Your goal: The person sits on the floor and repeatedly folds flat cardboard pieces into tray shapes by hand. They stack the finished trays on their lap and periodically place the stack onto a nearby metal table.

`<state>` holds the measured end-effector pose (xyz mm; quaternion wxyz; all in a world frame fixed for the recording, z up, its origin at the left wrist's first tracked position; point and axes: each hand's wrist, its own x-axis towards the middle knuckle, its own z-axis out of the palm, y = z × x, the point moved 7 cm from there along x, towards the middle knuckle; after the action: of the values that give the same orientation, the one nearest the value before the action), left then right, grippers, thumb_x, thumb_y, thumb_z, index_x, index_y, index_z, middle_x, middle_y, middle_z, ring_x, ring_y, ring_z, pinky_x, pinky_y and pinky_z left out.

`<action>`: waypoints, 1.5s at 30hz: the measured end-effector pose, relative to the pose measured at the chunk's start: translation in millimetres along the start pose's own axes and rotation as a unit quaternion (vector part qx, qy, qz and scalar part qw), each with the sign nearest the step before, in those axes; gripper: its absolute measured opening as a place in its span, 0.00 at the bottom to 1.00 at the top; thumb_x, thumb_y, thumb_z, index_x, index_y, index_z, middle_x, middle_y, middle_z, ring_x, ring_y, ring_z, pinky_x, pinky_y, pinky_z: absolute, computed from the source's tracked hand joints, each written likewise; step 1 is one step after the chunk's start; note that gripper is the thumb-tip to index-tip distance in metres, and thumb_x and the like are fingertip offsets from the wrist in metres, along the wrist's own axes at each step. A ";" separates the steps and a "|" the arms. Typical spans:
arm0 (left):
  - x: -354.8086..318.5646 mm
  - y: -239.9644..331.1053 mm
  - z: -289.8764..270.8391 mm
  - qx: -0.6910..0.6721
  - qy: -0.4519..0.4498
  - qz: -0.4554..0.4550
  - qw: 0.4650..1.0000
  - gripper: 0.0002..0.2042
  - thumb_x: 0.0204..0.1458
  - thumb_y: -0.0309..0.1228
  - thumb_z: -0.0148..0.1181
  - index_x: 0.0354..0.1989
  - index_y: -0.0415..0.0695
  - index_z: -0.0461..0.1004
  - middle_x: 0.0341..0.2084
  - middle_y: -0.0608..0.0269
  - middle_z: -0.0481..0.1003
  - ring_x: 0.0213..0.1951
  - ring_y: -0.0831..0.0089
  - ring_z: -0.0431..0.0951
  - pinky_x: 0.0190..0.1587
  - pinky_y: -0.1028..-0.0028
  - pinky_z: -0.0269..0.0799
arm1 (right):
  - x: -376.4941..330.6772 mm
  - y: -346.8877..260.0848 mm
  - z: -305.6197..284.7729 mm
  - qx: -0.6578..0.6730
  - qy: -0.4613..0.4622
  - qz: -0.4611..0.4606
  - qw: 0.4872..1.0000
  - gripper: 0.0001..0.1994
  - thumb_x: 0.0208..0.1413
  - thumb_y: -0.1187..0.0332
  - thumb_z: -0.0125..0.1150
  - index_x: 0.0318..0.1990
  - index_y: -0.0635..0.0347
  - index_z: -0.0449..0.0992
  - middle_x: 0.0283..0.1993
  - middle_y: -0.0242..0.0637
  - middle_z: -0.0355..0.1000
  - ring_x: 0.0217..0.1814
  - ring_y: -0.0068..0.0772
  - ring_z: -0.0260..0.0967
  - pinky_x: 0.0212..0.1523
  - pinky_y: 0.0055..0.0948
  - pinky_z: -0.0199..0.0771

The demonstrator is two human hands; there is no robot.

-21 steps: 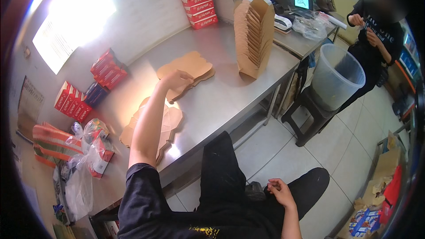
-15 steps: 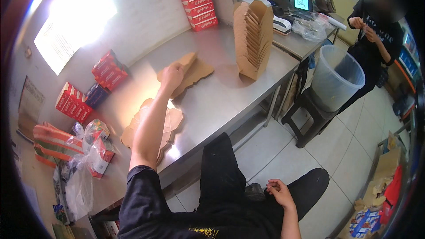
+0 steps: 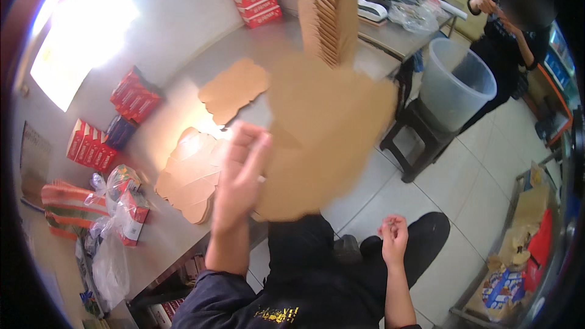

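A large flat brown cardboard blank (image 3: pixel 329 146), smeared by motion, hangs in front of me over the table's front edge. My left hand (image 3: pixel 241 167) is closed on its left side, thumb and fingers pinching the border. Behind that hand, on the metal table, lie a stack of cut cardboard blanks (image 3: pixel 192 173) and, farther back, another wavy-edged cardboard piece (image 3: pixel 234 89). My right hand (image 3: pixel 395 239) is above my right thigh with its fingers curled together. Whether anything small is between those fingers is hidden.
Nested folded cardboard pieces (image 3: pixel 329 21) stand at the table's far end. Red boxes (image 3: pixel 253 0) are stacked by the wall, with smaller red cartons (image 3: pixel 134 94) and plastic bags (image 3: pixel 113 237) at left. A translucent bucket (image 3: pixel 457 88) sits on a dark stool (image 3: pixel 417 137), near a standing person (image 3: pixel 512 42).
My left hand has lifted a cardboard blank off the table and drawn it toward me and right. My right hand's fingers have curled in closer. The view has shifted a little.
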<state>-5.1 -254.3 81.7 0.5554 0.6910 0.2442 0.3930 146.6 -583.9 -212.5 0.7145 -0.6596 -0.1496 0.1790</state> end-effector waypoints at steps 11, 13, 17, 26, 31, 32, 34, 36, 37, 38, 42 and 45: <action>-89.6 -276.1 159.8 -0.334 -0.014 -0.392 0.857 0.19 0.66 0.28 0.62 0.58 0.44 0.59 0.50 0.54 0.74 0.49 0.67 0.79 0.50 0.66 0.78 | 0.3 44.0 -37.8 -0.036 0.111 0.141 0.983 0.32 0.58 0.79 0.61 0.70 0.61 0.58 0.64 0.47 0.66 0.58 0.38 0.71 0.55 0.36 0.77; -97.3 -282.1 173.1 -0.301 -0.029 -0.403 0.864 0.29 0.62 0.26 0.64 0.63 0.46 0.51 0.53 0.51 0.73 0.52 0.63 0.78 0.50 0.62 0.79 | -7.3 -6.4 -16.3 -0.242 0.156 -0.029 0.957 0.39 0.53 0.78 0.69 0.72 0.55 0.56 0.68 0.52 0.61 0.62 0.49 0.70 0.63 0.45 0.72; -111.6 -311.4 182.8 -0.273 -0.066 -0.424 0.861 0.39 0.60 0.21 0.65 0.69 0.50 0.40 0.57 0.48 0.69 0.57 0.58 0.77 0.54 0.58 0.79 | -4.1 -82.1 21.6 -0.475 0.178 -0.325 0.798 0.33 0.51 0.74 0.73 0.66 0.53 0.67 0.67 0.50 0.67 0.63 0.58 0.69 0.71 0.52 0.64; -85.9 -360.6 145.5 0.200 -0.137 -0.037 0.970 0.44 0.51 0.35 0.77 0.73 0.44 0.55 0.64 0.44 0.71 0.54 0.57 0.80 0.57 0.58 0.77 | 81.2 -28.2 -3.9 -0.402 -0.128 -0.034 0.906 0.07 0.60 0.69 0.66 0.42 0.60 0.84 0.37 0.46 0.82 0.45 0.45 0.82 0.54 0.42 0.77; -102.8 -321.3 180.3 0.253 -0.352 -0.093 0.897 0.17 0.55 0.38 0.73 0.50 0.43 0.84 0.42 0.54 0.85 0.40 0.62 0.86 0.48 0.63 0.78 | 106.6 -4.3 -27.0 -0.324 -0.043 -0.002 0.945 0.17 0.58 0.65 0.70 0.52 0.62 0.81 0.49 0.47 0.82 0.51 0.49 0.80 0.52 0.40 0.78; -101.5 -331.2 180.9 0.224 -0.335 -0.113 0.908 0.18 0.57 0.38 0.72 0.52 0.44 0.83 0.42 0.53 0.85 0.41 0.61 0.86 0.49 0.64 0.78 | 106.2 -7.4 -27.9 -0.373 0.021 -0.058 0.926 0.20 0.57 0.65 0.70 0.55 0.61 0.79 0.53 0.48 0.79 0.55 0.50 0.77 0.55 0.41 0.76; -102.5 -347.5 179.3 0.170 -0.300 -0.158 0.925 0.18 0.59 0.38 0.68 0.55 0.45 0.82 0.42 0.50 0.85 0.45 0.58 0.85 0.51 0.66 0.78 | 95.4 -23.8 -14.5 -0.460 0.142 -0.163 0.861 0.26 0.56 0.66 0.70 0.62 0.59 0.74 0.62 0.50 0.73 0.65 0.53 0.71 0.61 0.44 0.72; -99.7 -364.5 181.4 0.091 -0.303 -0.177 0.932 0.20 0.62 0.37 0.64 0.61 0.43 0.78 0.48 0.53 0.84 0.49 0.62 0.84 0.52 0.67 0.77 | 95.0 -0.5 1.9 -0.426 0.042 -0.146 0.892 0.33 0.55 0.65 0.71 0.68 0.57 0.66 0.68 0.52 0.65 0.72 0.58 0.61 0.69 0.48 0.65; -98.8 -371.5 181.7 0.053 -0.304 -0.186 0.933 0.21 0.64 0.36 0.62 0.63 0.43 0.76 0.50 0.55 0.83 0.51 0.65 0.83 0.53 0.67 0.77 | 90.9 5.0 16.9 -0.415 -0.018 -0.152 0.897 0.33 0.56 0.64 0.71 0.68 0.57 0.66 0.68 0.52 0.66 0.71 0.58 0.62 0.70 0.48 0.65; -103.7 -379.3 184.4 -0.007 -0.320 -0.217 0.922 0.22 0.65 0.36 0.61 0.66 0.43 0.74 0.54 0.57 0.81 0.53 0.66 0.81 0.53 0.66 0.77 | 85.8 10.3 31.8 -0.403 -0.078 -0.158 0.898 0.33 0.57 0.62 0.71 0.68 0.58 0.66 0.67 0.52 0.66 0.70 0.59 0.63 0.70 0.48 0.65; -113.0 -354.7 202.5 -0.158 -0.362 -0.348 0.850 0.25 0.69 0.36 0.57 0.73 0.47 0.65 0.64 0.61 0.72 0.57 0.68 0.77 0.53 0.67 0.77 | 79.9 44.1 48.4 -0.240 -0.159 -0.053 0.956 0.32 0.62 0.56 0.69 0.68 0.61 0.67 0.66 0.49 0.68 0.68 0.49 0.68 0.66 0.44 0.70; -112.0 -357.3 206.0 -0.175 -0.371 -0.356 0.840 0.25 0.69 0.34 0.58 0.73 0.50 0.65 0.65 0.60 0.70 0.55 0.69 0.77 0.48 0.68 0.79 | 88.7 72.1 39.3 -0.061 -0.159 0.079 0.982 0.31 0.65 0.55 0.67 0.69 0.61 0.67 0.65 0.46 0.70 0.65 0.38 0.71 0.61 0.39 0.75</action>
<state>134.0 -365.2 -306.8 0.8179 0.5416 0.1763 -0.0812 203.8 -504.0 -283.0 0.6239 -0.6747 -0.2194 0.3276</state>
